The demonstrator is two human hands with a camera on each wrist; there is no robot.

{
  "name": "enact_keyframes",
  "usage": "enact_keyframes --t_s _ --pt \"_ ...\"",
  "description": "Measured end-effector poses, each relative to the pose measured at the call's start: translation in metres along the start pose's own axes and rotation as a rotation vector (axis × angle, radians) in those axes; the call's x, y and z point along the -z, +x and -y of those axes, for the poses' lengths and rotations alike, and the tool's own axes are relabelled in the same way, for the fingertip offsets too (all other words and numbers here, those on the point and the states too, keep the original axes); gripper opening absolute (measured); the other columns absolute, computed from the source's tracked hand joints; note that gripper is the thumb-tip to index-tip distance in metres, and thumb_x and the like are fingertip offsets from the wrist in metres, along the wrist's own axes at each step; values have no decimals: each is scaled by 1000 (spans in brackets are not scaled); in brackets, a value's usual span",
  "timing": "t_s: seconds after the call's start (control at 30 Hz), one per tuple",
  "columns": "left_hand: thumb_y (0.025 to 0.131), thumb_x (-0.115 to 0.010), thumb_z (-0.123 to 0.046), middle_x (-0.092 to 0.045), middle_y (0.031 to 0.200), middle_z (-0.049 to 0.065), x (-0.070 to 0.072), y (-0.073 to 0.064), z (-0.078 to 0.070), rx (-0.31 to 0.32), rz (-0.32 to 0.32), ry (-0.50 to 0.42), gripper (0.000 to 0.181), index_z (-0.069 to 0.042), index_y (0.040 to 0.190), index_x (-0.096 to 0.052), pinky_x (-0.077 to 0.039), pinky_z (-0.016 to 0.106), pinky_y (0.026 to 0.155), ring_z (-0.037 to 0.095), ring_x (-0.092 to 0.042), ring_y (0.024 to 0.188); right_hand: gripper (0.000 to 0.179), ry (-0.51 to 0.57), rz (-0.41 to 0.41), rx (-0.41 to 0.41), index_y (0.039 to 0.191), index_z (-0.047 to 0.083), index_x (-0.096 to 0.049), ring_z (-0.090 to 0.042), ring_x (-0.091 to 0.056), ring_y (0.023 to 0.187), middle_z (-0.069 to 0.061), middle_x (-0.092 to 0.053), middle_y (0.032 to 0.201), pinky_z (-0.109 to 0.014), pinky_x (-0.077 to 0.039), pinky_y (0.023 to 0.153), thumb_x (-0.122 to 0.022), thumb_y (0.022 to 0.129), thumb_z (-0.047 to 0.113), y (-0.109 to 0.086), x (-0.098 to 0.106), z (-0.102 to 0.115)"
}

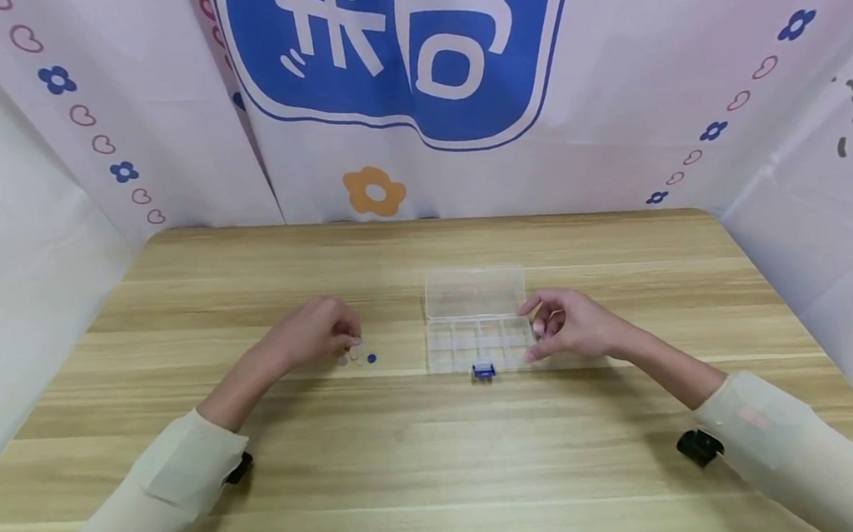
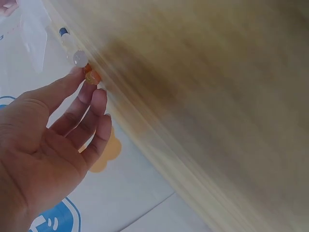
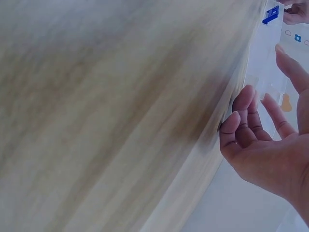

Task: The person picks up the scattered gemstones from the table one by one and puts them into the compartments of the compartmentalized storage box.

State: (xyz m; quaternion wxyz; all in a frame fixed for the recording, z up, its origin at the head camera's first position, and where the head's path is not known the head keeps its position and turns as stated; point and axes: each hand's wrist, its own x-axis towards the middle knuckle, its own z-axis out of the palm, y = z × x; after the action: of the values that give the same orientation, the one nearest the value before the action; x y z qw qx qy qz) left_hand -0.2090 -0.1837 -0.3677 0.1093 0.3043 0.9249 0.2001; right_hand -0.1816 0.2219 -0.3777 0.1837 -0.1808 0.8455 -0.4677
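A clear plastic compartment box (image 1: 467, 356) stands on the table, its transparent lid (image 1: 475, 291) raised at the back and a blue latch (image 1: 483, 371) at the front. My right hand (image 1: 570, 321) holds the right end, with thumb near the front corner and index finger near the back; its other fingers curl in beside it. Left of the box, my left hand (image 1: 319, 329) pinches a small pale translucent bead (image 2: 80, 58) at its fingertips. Close by lie a dark blue bead (image 1: 371, 358), an orange bead (image 2: 92, 77) and a pale bead (image 1: 342, 360).
The wooden table (image 1: 412, 467) reaches back to a white printed cloth (image 1: 595, 119) that hangs behind it and on both sides. A black wrist device (image 1: 700, 446) sits under the right sleeve, another (image 1: 239, 468) under the left sleeve.
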Motion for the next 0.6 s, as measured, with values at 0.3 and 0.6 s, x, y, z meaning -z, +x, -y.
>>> enact_keyframes --t_s 0.3,0.6 --pt "94 -73 -2 -66 77 -3 -2 0 -7 1 -23 83 20 -11 76 -71 -51 31 66 10 -56 68 58 -9 2 -7 125 -8 -60 -21 -58 78 -12 -60 91 -24 -53 70 -90 77 3 1 0 1" --pt "94 -73 -4 -66 77 -3 -2 2 -13 4 -49 127 16 -10 79 -72 -50 31 64 10 -56 68 57 -5 0 -10 124 -8 -60 -21 -57 78 -12 -59 90 -24 -52 70 -90 77 2 1 0 2"
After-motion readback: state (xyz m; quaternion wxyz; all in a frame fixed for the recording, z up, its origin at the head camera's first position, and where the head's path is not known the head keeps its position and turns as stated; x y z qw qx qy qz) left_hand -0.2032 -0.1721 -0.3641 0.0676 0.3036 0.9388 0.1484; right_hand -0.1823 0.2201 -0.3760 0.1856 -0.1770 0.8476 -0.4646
